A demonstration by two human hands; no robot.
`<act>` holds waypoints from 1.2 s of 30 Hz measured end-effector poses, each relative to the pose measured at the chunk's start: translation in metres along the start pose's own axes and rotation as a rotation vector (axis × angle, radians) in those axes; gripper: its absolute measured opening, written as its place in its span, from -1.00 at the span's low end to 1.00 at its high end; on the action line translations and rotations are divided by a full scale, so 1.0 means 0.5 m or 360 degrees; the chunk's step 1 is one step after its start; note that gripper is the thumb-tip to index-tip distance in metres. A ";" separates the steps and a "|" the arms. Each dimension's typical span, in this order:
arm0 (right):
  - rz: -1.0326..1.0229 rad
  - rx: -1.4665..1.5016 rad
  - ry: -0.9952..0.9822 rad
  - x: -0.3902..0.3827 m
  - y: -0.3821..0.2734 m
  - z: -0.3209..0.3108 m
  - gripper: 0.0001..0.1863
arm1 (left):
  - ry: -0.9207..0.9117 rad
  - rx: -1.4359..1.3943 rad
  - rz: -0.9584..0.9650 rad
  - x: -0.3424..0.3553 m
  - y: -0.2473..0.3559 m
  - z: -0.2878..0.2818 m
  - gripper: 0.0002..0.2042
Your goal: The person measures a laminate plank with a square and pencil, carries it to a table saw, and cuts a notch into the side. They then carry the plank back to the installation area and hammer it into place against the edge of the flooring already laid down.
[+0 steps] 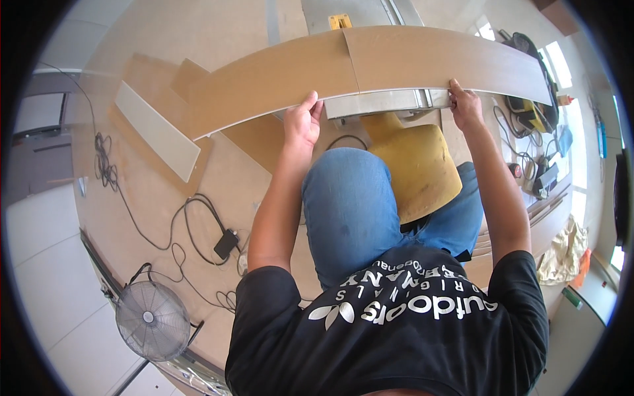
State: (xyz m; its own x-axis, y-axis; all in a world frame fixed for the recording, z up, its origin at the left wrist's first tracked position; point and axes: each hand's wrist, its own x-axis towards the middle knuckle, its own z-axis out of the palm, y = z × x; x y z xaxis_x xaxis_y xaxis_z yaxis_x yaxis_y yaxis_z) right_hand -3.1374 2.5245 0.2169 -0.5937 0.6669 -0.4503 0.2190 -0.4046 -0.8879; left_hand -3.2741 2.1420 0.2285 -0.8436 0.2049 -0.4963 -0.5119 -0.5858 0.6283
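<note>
A long brown board (277, 72) with a pale front edge stretches across in front of me. It rests over a silver machine bed (376, 104). A thin dark line crosses the board near its middle; whether that is a cut or a joint I cannot tell. My left hand (304, 120) pinches the near edge left of the line, thumb on top and fingers partly underneath. Farther right, my right hand (465, 105) grips the same edge in a like way. Below the board, between my knees, is a worn yellow panel (422, 168). A small yellow piece (340, 22) shows beyond the far edge.
At left, a white-faced strip (158, 132) lies on other brown boards. Black cables and an adapter (226, 244) trail over the floor near a round fan (152, 320). A black tool bag (528, 53), more cords and crumpled paper (561, 254) are at right.
</note>
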 end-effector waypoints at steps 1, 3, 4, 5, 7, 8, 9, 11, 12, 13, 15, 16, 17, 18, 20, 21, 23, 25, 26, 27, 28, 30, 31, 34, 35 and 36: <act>0.0010 0.0025 -0.0013 0.002 0.003 -0.004 -0.70 | 0.0011 -0.0003 -0.0010 -0.003 -0.001 -0.001 -0.83; 0.0030 0.0039 0.0016 -0.001 0.011 -0.004 -0.70 | -0.0020 0.0006 -0.0004 -0.009 0.000 -0.005 -0.83; 0.0040 0.0065 0.0042 -0.004 0.012 -0.001 -0.70 | -0.0014 -0.0001 -0.0009 -0.012 0.003 -0.009 -0.83; 0.0044 0.0056 0.0044 -0.009 0.014 0.001 -0.70 | -0.0019 0.0006 -0.0004 -0.016 0.007 -0.014 -0.84; 0.0039 0.0060 -0.0003 -0.016 0.017 -0.002 -0.69 | -0.0024 0.0011 -0.0009 -0.023 0.011 -0.017 -0.84; 0.0043 0.0058 0.0006 -0.020 0.019 -0.002 -0.69 | -0.0017 0.0017 -0.0012 -0.025 0.014 -0.017 -0.86; 0.0046 0.0062 0.0013 -0.023 0.016 -0.003 -0.69 | -0.0016 0.0026 -0.0013 -0.024 0.014 -0.015 -0.87; 0.0062 0.0063 0.0011 -0.032 0.015 -0.003 -0.69 | -0.0024 0.0033 -0.0015 -0.020 0.020 -0.025 -0.89; 0.0074 0.0061 0.0012 -0.040 0.017 -0.007 -0.69 | -0.0030 0.0037 -0.0020 -0.012 0.015 -0.032 -0.91; 0.0034 0.0018 0.0053 -0.040 0.017 -0.026 -0.71 | -0.0120 0.0031 -0.0032 0.001 0.005 -0.038 -0.93; -0.0055 -0.0219 0.0115 -0.058 0.030 -0.061 -0.76 | -0.0082 -0.0025 -0.0103 0.004 -0.025 -0.045 -0.90; -0.0078 -0.0009 0.0152 -0.082 0.040 -0.079 -0.80 | -0.0253 0.0497 0.0087 -0.014 -0.040 -0.051 -0.89; -0.0127 -0.0095 0.0230 -0.100 0.031 -0.076 -0.85 | -0.0089 -0.0035 -0.0111 0.002 -0.045 -0.066 -0.88; -0.0268 0.0174 0.0189 -0.118 0.028 -0.101 -0.90 | -0.0042 0.0019 -0.0051 -0.005 -0.069 -0.069 -0.91; -0.0405 0.0726 0.0133 -0.151 -0.021 -0.120 -0.81 | -0.0100 -0.0043 -0.0112 0.071 -0.041 -0.154 -0.87; -0.0383 0.1025 0.0084 -0.179 -0.051 -0.124 -0.75 | 0.0028 -0.0056 -0.0188 0.116 0.005 -0.200 -0.88; -0.0422 0.1050 0.0142 -0.233 -0.041 -0.255 -0.79 | -0.0166 0.0042 -0.0329 0.118 0.017 -0.238 -0.87; -0.0403 0.0726 0.0370 -0.303 -0.064 -0.369 -0.80 | -0.0376 0.0151 -0.0506 0.146 0.095 -0.291 -0.82; -0.0353 0.0400 0.0587 -0.344 -0.058 -0.447 -0.80 | -0.0500 0.0208 -0.0622 0.147 0.116 -0.296 -0.79; -0.0362 0.0325 0.0693 -0.394 -0.033 -0.546 -0.79 | -0.0587 0.0266 -0.0634 0.105 0.097 -0.272 -0.77; -0.0372 0.0262 0.0771 -0.445 -0.014 -0.629 -0.78 | -0.0672 0.0327 -0.0617 0.054 0.091 -0.242 -0.75; -0.0494 0.0276 0.0815 -0.514 -0.014 -0.710 -0.76 | -0.0596 0.0371 -0.0531 0.071 0.158 -0.274 -0.76; -0.0508 0.0242 0.0875 -0.546 -0.008 -0.754 -0.74 | -0.0519 0.0404 -0.0464 0.078 0.186 -0.293 -0.76; -0.0429 0.0104 0.1138 -0.615 0.011 -0.851 -0.71 | -0.0420 0.0485 -0.0249 0.078 0.235 -0.333 -0.77; -0.0405 0.0108 0.1199 -0.640 0.034 -0.911 -0.70 | -0.0426 0.0431 -0.0211 0.077 0.234 -0.334 -0.78; -0.0383 0.0113 0.1253 -0.658 0.066 -0.966 -0.69 | -0.0412 0.0418 -0.0215 0.077 0.228 -0.337 -0.78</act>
State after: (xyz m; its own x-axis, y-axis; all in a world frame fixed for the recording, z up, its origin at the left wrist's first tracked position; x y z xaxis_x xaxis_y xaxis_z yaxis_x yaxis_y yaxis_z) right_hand -2.5609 2.5944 0.2903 0.1039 0.9730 -0.2062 0.0902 -0.2157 -0.9723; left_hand -3.3378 1.9512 0.1799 -0.7616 0.4774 -0.4383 -0.6168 -0.3263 0.7163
